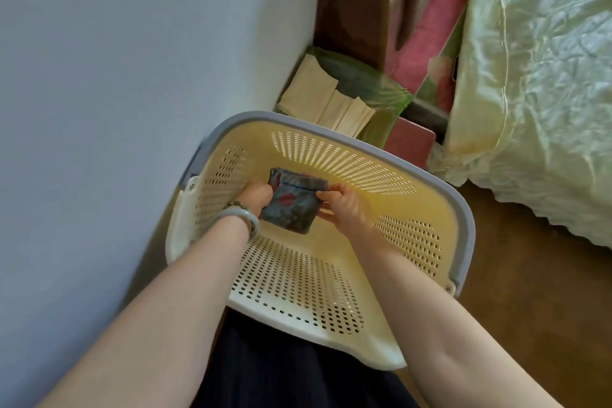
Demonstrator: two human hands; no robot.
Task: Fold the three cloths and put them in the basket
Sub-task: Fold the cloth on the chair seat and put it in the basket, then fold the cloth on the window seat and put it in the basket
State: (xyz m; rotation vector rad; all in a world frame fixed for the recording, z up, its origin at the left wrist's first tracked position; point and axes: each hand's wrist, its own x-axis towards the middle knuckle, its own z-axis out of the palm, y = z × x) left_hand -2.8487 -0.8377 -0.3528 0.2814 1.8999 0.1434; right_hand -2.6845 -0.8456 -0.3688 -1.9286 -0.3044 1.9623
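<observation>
A cream perforated basket (334, 156) with a grey rim stands on the floor below me. Both my arms reach down into it. A folded grey cloth (291, 200) with red marks and a thin blue line is low inside the basket. My left hand (253, 197) grips the cloth's left edge, with a grey bangle on that wrist. My right hand (341, 205) pinches its right edge. I cannot tell whether the cloth touches the basket's bottom. No other task cloth is in view.
A pale wall (116, 76) runs along the left, close to the basket. A bed with a shiny cream cover (536, 76) fills the right. Behind the basket sit folded beige cloths (318, 96) on green plastic, a dark wooden post (351, 3) and pink boards. Brown floor (530, 291) lies at right.
</observation>
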